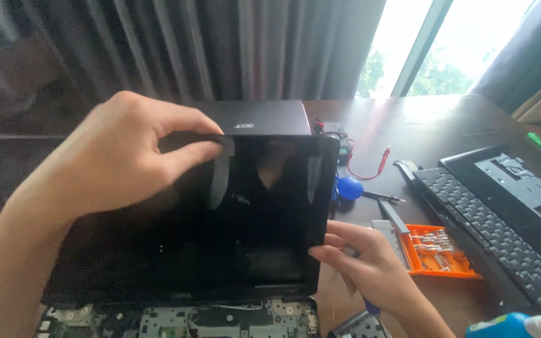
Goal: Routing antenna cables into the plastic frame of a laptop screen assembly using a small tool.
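— Nearest of all: what's at the bottom edge?

— Bare laptop base (220, 319), cover off, circuit boards and a white cable showing. From its back edge rises the laptop screen (245, 213), upright, glossy black, unlit, with faint reflections.

— And the hands?

— Left hand (120, 156) pinches the screen's top edge, thumb and forefinger closed on a grey strip there. Right hand (358, 256) grips the right bezel low down, fingers curled round the edge, with a blue-handled tool tucked in the palm.

— Any boxes or labels?

— Behind the screen stands a dark box (252, 117) with a small pale logo. Right of the hand lies an orange bit case (436, 250), open, rows of metal bits inside. A blue-and-white bottle (515, 325) pokes in at the lower right corner.

— Room to move?

— Tight on the right: a detached keyboard (489, 231) and black palmrest frame (521, 194) lie side by side. Red probe leads (370, 166) and a blue ball-shaped thing (349, 188) sit just past the screen's edge. Farther back the dark worktop (433, 125) runs open towards the window.
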